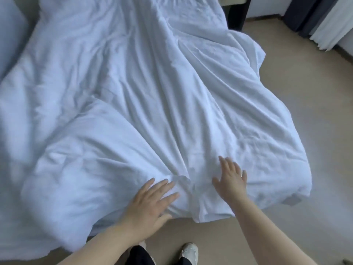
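A large white duvet [145, 96] lies rumpled over the bed, with long creases running from the far end toward me. Its near edge hangs over the foot of the bed, just above the floor. My left hand [150, 201] lies flat on the duvet near that edge, fingers straight and spread, beside a small bunched fold [183, 178]. My right hand [230, 177] is flat on the cloth a little farther in and to the right, fingers spread too. Neither hand grips the fabric.
Beige floor [298, 77] runs along the bed's right side and under my white shoes [190, 252]. A pillow [9, 35] sits at the far left. A dark furniture leg [236, 14] stands past the bed, and dark and white curtains [322, 20] hang at the upper right.
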Demonstrator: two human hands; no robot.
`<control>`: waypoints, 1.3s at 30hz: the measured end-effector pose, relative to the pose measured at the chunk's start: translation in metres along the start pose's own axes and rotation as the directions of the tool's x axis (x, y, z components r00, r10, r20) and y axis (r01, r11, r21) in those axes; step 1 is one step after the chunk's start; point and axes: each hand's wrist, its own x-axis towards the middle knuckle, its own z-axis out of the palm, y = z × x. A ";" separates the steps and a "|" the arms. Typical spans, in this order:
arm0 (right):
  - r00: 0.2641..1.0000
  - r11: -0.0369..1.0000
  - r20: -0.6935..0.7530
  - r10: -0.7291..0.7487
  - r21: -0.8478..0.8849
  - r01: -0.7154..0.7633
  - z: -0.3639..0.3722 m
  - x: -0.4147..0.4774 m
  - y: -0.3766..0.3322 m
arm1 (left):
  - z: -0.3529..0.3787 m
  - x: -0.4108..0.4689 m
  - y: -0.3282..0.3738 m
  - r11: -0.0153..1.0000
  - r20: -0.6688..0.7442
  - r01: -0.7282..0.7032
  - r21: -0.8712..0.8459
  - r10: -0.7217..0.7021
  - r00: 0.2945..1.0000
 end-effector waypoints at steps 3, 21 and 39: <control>0.981 0.981 0.004 -0.196 -0.001 0.196 0.008 -0.016 -0.068 | -0.046 -0.036 -0.051 0.966 -0.176 0.258 -0.024 -0.258 0.950; 0.929 0.903 0.243 -0.279 -0.264 0.340 0.167 -0.027 -0.448 | -0.055 -0.275 -0.332 0.051 0.391 0.883 -0.466 -0.883 0.258; 0.978 0.953 -0.028 -0.206 -0.233 0.194 0.150 -0.036 -0.458 | -0.064 -0.268 -0.346 0.009 0.356 0.610 -0.792 -0.806 0.474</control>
